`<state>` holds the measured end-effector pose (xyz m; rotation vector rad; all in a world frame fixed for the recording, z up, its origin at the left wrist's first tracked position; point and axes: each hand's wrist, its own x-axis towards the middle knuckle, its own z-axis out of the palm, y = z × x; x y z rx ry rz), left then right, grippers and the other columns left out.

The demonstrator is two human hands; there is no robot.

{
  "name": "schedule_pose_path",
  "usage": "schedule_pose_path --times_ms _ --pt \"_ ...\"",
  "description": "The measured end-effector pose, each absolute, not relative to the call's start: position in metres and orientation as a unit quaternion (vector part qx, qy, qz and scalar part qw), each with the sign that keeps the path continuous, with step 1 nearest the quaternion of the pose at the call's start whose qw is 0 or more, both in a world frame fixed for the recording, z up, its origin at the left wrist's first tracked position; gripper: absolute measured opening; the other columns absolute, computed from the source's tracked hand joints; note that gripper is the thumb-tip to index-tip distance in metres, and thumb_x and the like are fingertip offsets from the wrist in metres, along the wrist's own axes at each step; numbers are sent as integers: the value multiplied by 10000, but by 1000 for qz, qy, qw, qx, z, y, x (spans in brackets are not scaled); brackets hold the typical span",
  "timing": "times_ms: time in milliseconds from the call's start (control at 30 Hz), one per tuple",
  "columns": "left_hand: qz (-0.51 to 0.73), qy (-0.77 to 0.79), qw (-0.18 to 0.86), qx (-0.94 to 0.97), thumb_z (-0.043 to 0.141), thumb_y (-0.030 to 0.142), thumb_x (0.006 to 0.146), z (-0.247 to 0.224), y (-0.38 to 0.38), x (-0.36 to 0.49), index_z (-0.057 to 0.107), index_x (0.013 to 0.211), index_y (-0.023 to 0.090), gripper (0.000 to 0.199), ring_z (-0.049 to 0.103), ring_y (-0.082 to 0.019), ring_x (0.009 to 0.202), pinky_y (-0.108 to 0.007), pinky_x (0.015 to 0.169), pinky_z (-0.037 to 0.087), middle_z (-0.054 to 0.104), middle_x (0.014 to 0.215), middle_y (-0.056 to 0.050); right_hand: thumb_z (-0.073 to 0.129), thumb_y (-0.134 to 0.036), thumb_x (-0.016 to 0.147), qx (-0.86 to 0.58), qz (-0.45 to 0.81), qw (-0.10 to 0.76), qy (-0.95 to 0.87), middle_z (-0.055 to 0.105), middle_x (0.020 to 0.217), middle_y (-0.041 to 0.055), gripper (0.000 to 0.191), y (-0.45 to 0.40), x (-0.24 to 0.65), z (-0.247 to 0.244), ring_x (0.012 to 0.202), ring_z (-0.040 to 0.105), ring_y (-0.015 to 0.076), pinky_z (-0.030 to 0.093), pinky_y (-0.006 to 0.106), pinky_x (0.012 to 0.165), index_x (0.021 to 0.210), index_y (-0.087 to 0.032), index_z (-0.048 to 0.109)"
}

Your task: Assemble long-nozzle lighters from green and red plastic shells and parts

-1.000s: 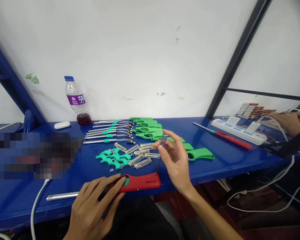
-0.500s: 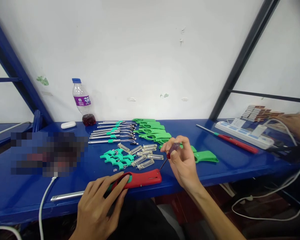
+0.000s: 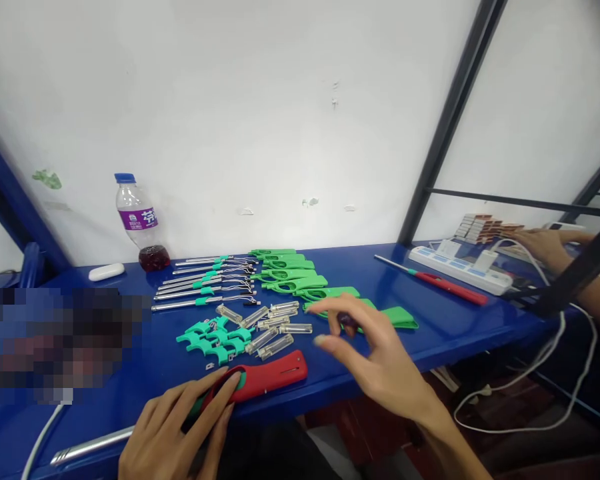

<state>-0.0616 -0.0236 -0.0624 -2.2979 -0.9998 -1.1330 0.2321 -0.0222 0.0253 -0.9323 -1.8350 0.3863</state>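
Observation:
My left hand (image 3: 175, 427) is closed around the front part of a red long-nosed lighter (image 3: 275, 379), which lies at the table's near edge. Its silver barrel (image 3: 95, 445) sticks out to the left of my hand, and a green trigger shows between my fingers. Right of the lighter, my right hand (image 3: 375, 353) is raised with thumb and index finger apart. A dark purple screwdriver handle (image 3: 349, 321) is tucked against its palm by the other fingers; the shaft is hidden. Beyond the lighter lie clear fuel tanks (image 3: 276, 347) and teal triggers (image 3: 220, 343).
Metal barrels with wires (image 3: 190, 291) and green lighter shells (image 3: 295, 283) lie in rows behind. A bottle (image 3: 139, 227) stands at the back left. To the right are another red lighter (image 3: 450, 288), a power strip (image 3: 460, 270) and another person's hand (image 3: 545, 247).
My right hand has drawn the screwdriver away from the lighter's end, and its thumb and index finger have spread. My left hand stays on the lighter. The view has shifted.

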Motion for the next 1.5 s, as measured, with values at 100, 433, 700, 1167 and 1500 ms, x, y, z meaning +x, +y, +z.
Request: schedule_pose_path --times_ms 100,433,700,1167,1500 --pt "-397 -359 194 -822 606 97 983 -61 -24 -62 644 1393 240 435 649 -238 1025 -379 834 454 740 1224 -77 761 -358 945 -474 152 361 -789 652 944 8 114 -20 237 25 822 630 198 468 320 705 1050 -314 756" --pt "-405 -362 189 -818 600 152 999 -59 -26 -61 661 1372 259 393 662 -240 1029 -371 843 455 736 1215 -71 785 -326 929 -504 189 290 -792 697 970 -15 54 -7 226 14 900 671 195 445 309 755 890 -288 780" --pt "-389 -366 185 -825 579 143 1009 -57 -27 -61 661 1369 237 381 640 -242 1056 -375 867 445 722 1233 -81 709 -307 988 -470 204 298 -805 681 957 4 112 3 229 7 915 653 199 449 304 797 905 -235 725" --pt "-392 -371 170 -824 558 142 1025 -54 -29 -60 647 1379 253 382 639 -228 1082 -365 876 456 719 1250 -65 720 -262 979 -422 239 326 -811 676 931 -8 133 11 228 6 912 642 189 447 286 817 856 -226 686" --pt "-393 -367 182 -823 543 135 1028 -56 -26 -63 654 1371 236 374 638 -213 1088 -337 883 448 710 1245 -74 662 -256 1018 -441 200 333 -809 636 957 -4 110 8 220 1 913 625 181 439 284 804 911 -233 673"
